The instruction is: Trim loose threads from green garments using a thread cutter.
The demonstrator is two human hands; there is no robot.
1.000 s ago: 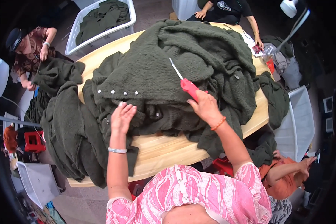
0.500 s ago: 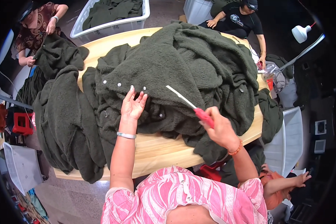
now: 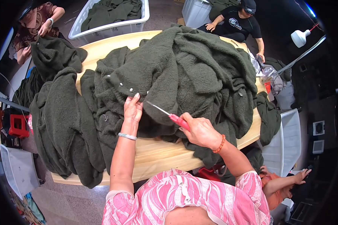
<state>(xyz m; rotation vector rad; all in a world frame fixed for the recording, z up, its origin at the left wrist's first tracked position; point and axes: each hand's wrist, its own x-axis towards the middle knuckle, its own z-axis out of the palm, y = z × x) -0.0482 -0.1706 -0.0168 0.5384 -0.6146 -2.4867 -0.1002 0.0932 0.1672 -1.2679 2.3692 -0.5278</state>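
Observation:
A dark green knit garment (image 3: 150, 69) lies bunched on top of a heap of like knits. Small shiny white buttons (image 3: 121, 84) run along its edge. With my left hand (image 3: 133, 110) I grip that edge just below the buttons, the fingertips partly under the cloth. My right hand (image 3: 202, 131) is closed around the red handle of a thin tool (image 3: 179, 122) with a slim metal shaft. Its tip points left, close to the garment edge and to the right of my left hand; whether it touches the cloth I cannot tell.
Knits cover much of the wooden table (image 3: 157, 155), with another pile (image 3: 69, 123) at its left. Beyond stands a white bin (image 3: 112, 28) of garments. One person works at far left, another sits at far right, and a third person's arm shows at lower right. A lamp (image 3: 300, 38) hangs at right.
My right hand has brought the red-handled tool left, toward the buttoned edge. My left hand has shifted slightly down and now grips the edge, and the cloth has bunched and folded.

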